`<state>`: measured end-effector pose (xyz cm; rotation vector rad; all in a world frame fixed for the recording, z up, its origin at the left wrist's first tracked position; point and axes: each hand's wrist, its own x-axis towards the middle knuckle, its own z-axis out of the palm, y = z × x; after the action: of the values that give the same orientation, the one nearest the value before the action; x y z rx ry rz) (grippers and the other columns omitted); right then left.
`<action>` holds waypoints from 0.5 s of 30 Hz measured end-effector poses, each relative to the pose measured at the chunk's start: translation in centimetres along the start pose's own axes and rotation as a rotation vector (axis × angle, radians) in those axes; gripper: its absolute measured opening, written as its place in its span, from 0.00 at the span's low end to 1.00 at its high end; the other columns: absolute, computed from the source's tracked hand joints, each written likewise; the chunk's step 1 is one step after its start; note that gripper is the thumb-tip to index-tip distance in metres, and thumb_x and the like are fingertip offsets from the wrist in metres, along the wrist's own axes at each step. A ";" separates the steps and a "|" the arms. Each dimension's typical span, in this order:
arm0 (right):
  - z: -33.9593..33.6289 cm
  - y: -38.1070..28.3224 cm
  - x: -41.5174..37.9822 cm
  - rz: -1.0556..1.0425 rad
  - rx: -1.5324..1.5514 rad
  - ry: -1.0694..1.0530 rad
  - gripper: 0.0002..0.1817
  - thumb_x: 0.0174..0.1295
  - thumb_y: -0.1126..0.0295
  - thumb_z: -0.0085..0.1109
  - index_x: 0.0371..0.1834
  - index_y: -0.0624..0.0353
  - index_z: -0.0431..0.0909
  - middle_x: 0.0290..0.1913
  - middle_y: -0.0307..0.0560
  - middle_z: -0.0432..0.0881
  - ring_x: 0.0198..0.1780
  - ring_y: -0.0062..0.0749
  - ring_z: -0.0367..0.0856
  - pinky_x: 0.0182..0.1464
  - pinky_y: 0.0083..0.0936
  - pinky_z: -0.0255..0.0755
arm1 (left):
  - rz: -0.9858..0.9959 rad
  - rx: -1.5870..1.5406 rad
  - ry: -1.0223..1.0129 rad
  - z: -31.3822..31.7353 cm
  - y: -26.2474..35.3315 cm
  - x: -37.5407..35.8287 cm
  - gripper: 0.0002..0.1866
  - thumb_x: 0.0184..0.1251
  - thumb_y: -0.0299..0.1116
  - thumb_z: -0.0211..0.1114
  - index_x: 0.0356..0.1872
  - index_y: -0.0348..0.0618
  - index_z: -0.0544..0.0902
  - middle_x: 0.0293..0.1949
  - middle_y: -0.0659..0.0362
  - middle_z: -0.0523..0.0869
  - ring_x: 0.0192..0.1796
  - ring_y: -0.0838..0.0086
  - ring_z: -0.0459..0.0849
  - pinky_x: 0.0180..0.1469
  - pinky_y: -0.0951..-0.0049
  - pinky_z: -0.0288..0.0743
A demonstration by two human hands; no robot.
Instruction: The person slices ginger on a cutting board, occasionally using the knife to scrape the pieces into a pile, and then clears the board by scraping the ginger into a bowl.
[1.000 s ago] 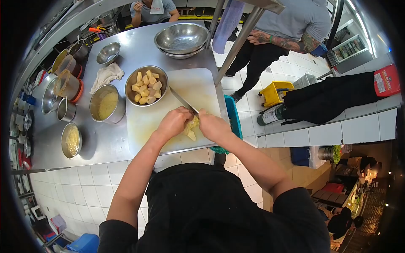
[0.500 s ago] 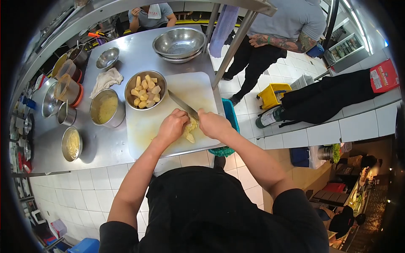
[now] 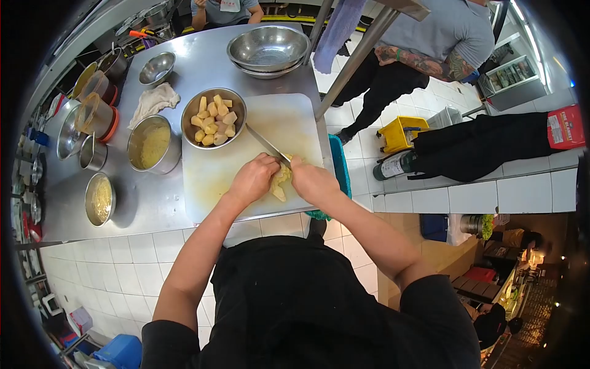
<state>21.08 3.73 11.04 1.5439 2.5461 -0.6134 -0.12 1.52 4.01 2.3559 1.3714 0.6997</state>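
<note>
My right hand [image 3: 313, 182] is closed around the handle of a kitchen knife [image 3: 264, 141], its blade pointing away to the upper left over a white cutting board [image 3: 212, 190]. My left hand [image 3: 253, 179] has its fingers bunched against the blade, pinching a pale yellow piece, seemingly ginger, that they mostly hide. Yellow trimmings [image 3: 279, 184] lie on the board between both hands. On the board's far left corner stands a steel bowl [image 3: 185, 128] of peeled pale yellow chunks [image 3: 215, 120] like those of ginger.
Left of the board are a steel pot [image 3: 172, 161] with yellow contents, a small bowl [image 3: 100, 199] of shreds and a cloth [image 3: 153, 104]. Stacked bowls [image 3: 268, 49] sit behind. A teal bin [image 3: 340, 166] stands right of the table; a person [image 3: 424, 49] stands beyond a metal post [image 3: 353, 64].
The view has shifted slightly, so the table and bowls sit a little differently in frame. Both hands stay at the same spot on the board, knife still in the right.
</note>
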 end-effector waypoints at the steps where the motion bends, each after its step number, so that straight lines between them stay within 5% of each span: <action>1: -0.4 0.1 0.2 -0.001 0.000 -0.002 0.12 0.78 0.72 0.51 0.58 0.67 0.74 0.40 0.71 0.93 0.43 0.68 0.95 0.46 0.61 0.88 | -0.001 -0.009 0.008 0.1 -0.1 -0.1 0.09 0.62 0.19 0.72 0.43 0.37 0.93 0.50 0.53 0.94 0.58 0.52 0.90 0.62 0.57 0.88; 15: 0.9 -0.4 0.0 0.015 0.033 -0.028 0.11 0.79 0.71 0.50 0.56 0.67 0.74 0.42 0.74 0.92 0.47 0.69 0.95 0.49 0.62 0.87 | 0.032 -0.046 0.104 0.8 -0.2 -0.6 0.10 0.61 0.18 0.71 0.43 0.36 0.92 0.50 0.53 0.94 0.58 0.54 0.91 0.62 0.57 0.88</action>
<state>20.67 3.20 10.38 1.5522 2.5140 -0.6733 -0.06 1.03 3.15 2.3401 1.3463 0.8648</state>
